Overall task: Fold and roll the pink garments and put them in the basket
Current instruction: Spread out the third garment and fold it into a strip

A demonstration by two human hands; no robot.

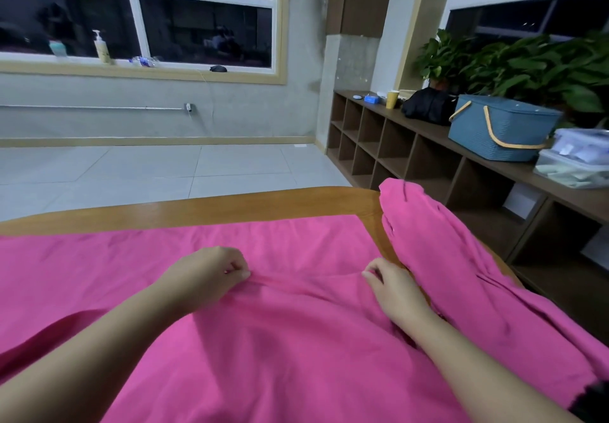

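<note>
- While the wooden table (211, 206) carries everything here, the spread pink garment (280, 340) covers most of its top, flat and stopping just short of the table's far rim; it looks thin, soft and light, so I judge it will sag and crease wherever it is not held, and is best taken at an edge or fold line with both hands set apart
- A second pink garment (461, 274) lies bunched over the table's right corner, part of it hanging off that side; equally limp, it will likely slide if tugged
- The blue basket (501, 129), handles folded down, stands on the low shelf unit (412, 145) well apart from the table, beyond its right corner; the lid appears closed, though I cannot be sure
- The left hand (211, 274) sits over the middle of the table, forearm reaching in from the near edge; its fingertips pinch a small ridge of the spread cloth
- The right hand (392, 287) lies nearer the table's right corner, just beside the bunched garment; its fingers curl down and nip the same raised fold, which runs taut between the two hands
</note>
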